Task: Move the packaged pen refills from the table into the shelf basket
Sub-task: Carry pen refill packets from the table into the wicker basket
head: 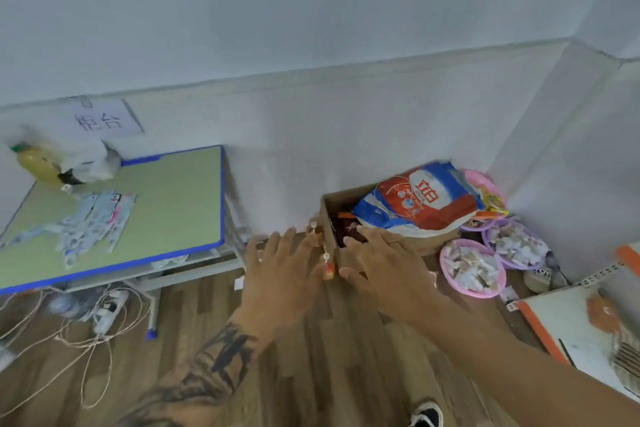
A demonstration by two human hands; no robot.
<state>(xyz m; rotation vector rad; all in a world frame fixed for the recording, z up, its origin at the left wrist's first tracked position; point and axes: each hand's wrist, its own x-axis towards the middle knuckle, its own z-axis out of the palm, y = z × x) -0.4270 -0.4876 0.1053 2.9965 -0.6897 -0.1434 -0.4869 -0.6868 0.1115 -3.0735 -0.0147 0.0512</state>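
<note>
I see both hands stretched out low over the wood-plank floor (207, 340), palms down. My left hand (282, 265) has its fingers straight and slightly spread, holding nothing; its fingertips lie just beside two small orange bottles with pale caps (327, 269) that stand against the near corner of a cardboard box (332, 218). My right hand (384, 262) reaches over that same corner, fingers straight and a little apart, resting on the box's edge; whether they press on the dark things inside I cannot tell. A red, white and blue bag (420, 201) lies across the top of the box. To its right sit pink plastic baskets (471, 269) filled with small pale packets. The packaged pen refills (91, 224) are well apart from both hands, lying in a loose scatter on the green table with a blue rim (180, 198) at left, touched by neither hand. Behind them stands a yellow bottle (38, 163) beside a white plastic bag (91, 159). Cables (86, 333) trail beneath the table.
</note>
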